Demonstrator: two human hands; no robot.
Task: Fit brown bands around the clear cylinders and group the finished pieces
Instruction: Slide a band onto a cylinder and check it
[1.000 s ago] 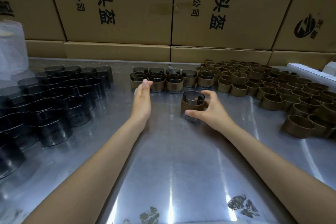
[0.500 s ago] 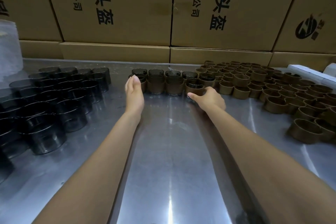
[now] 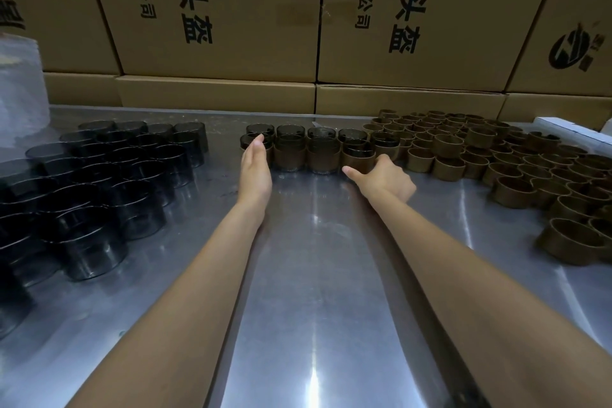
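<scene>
From the head view, we judge the banded cylinder [image 3: 357, 156] light, rigid and slick (best held by its brown band); it stands at the right end of the finished row [image 3: 306, 151]. Our right hand [image 3: 385, 177] curls against its band, thumb out, while our left hand [image 3: 255, 166] lies flat and straight against the row's left end.

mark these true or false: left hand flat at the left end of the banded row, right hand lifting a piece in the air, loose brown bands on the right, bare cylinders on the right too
1. The left hand lies straight-fingered against the left end of the banded row. True.
2. The right hand lifts a piece high. False: it is low on the table, at the row's right end.
3. Loose brown bands lie on the right. True.
4. Bare cylinders stand on the right. False: they stand on the left.
</scene>
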